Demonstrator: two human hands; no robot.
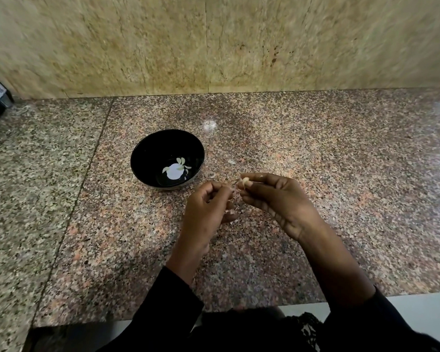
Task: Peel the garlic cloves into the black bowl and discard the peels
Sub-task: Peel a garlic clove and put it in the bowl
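Both hands are up over the middle of the granite counter (315,153), a bit toward its front edge. The right hand (280,199) pinches a garlic clove (245,182) at its fingertips, and the left hand (207,212) has its fingers curled in right beside it, though I can't tell whether it's holding anything. The black bowl (148,148) sits just left of the hands, nearer the back wall, with a few peeled cloves (181,164) in the bottom. A couple of peel scraps (231,162) lie on the counter between bowl and hands.
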